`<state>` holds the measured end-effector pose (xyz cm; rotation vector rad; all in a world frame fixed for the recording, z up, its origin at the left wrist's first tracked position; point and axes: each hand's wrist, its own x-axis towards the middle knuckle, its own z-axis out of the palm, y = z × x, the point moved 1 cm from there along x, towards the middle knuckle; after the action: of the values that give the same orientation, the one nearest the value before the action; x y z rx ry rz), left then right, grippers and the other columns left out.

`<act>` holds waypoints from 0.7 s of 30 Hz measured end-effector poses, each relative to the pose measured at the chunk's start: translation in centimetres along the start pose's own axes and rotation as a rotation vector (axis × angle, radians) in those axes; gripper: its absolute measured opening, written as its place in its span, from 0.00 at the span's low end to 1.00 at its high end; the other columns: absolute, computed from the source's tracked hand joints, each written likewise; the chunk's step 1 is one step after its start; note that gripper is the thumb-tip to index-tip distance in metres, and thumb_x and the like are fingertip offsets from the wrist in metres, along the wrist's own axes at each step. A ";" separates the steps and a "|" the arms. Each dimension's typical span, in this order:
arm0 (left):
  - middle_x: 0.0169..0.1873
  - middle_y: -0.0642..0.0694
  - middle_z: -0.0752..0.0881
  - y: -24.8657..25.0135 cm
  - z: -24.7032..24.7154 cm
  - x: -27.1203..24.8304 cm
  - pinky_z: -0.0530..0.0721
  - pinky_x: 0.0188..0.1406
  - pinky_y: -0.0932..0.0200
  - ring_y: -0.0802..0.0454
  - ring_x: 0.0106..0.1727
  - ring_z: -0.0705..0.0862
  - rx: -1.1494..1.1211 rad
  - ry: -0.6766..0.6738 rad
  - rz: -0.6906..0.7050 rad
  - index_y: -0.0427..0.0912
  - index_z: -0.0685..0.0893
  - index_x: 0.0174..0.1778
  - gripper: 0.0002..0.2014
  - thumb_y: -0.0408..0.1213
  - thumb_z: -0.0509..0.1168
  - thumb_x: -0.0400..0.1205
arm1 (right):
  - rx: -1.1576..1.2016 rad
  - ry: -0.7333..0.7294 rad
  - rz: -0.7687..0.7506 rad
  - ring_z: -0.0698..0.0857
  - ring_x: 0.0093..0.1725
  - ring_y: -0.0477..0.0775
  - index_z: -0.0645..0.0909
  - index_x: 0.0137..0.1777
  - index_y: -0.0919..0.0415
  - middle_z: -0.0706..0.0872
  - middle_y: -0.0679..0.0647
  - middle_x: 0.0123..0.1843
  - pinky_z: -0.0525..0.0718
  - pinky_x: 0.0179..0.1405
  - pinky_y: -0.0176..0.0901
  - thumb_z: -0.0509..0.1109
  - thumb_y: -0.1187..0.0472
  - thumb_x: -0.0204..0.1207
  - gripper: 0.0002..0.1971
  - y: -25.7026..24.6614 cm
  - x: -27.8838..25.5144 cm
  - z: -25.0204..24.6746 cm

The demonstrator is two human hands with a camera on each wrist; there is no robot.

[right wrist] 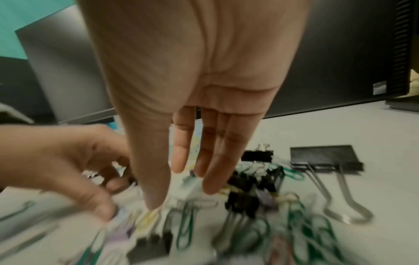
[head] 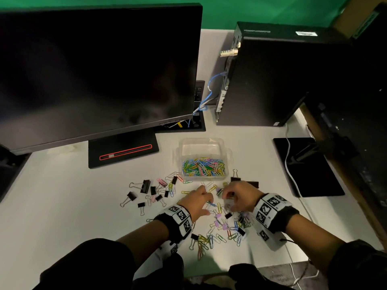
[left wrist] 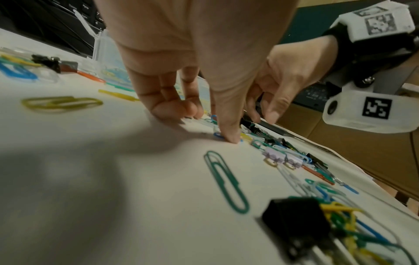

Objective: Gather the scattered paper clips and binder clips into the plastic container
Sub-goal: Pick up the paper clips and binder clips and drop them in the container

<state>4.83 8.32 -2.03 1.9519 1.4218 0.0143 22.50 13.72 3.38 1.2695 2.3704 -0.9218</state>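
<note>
Tabletop (head: 62, 195): plain white.
Plastic container (head: 228, 155): clear, colourless.
Paper clips (head: 203, 166): yellow, green, blue, pink, white mixed (one teal-green (left wrist: 225, 181) lies alone).
Binder clips (head: 145, 186): mostly black with silver wire handles; a few lilac (head: 217, 223).
Wristbands (head: 181, 216): white blocks bearing black square-coded patterns, on black straps.
Monitor (head: 94, 70): black; red outline on its base.
Backdrop (head: 251, 9): green.

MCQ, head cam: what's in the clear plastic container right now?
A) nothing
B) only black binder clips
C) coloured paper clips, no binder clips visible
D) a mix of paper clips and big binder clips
C: the plastic container holds a layer of coloured paper clips along its near side, and no binder clip shows inside; the black binder clips lie out on the desk.
</note>
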 end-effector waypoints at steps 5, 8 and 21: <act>0.62 0.40 0.74 0.3 -0.3 0.0 0.79 0.58 0.48 0.38 0.56 0.81 0.144 -0.015 0.027 0.36 0.80 0.57 0.10 0.34 0.63 0.81 | -0.047 -0.023 -0.053 0.74 0.51 0.47 0.74 0.70 0.56 0.74 0.55 0.65 0.67 0.47 0.28 0.70 0.72 0.68 0.29 0.4 -0.8 2.5; 0.61 0.38 0.74 0.4 -0.4 0.2 0.81 0.54 0.43 0.35 0.55 0.82 0.299 -0.075 0.050 0.34 0.78 0.59 0.10 0.30 0.60 0.82 | -0.051 -0.011 -0.048 0.78 0.57 0.54 0.77 0.67 0.56 0.76 0.55 0.62 0.70 0.50 0.33 0.69 0.70 0.69 0.25 0.6 -0.6 2.9; 0.63 0.30 0.73 1.0 -0.3 0.0 0.81 0.57 0.42 0.32 0.60 0.79 0.429 -0.146 0.017 0.28 0.69 0.65 0.21 0.16 0.59 0.75 | 0.018 0.012 0.005 0.79 0.43 0.46 0.85 0.48 0.61 0.82 0.47 0.42 0.69 0.37 0.25 0.68 0.65 0.72 0.07 1.0 0.6 1.4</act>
<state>5.59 8.33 -1.28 2.2529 1.3934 -0.4501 22.90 13.58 1.59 1.2914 2.3722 -0.9387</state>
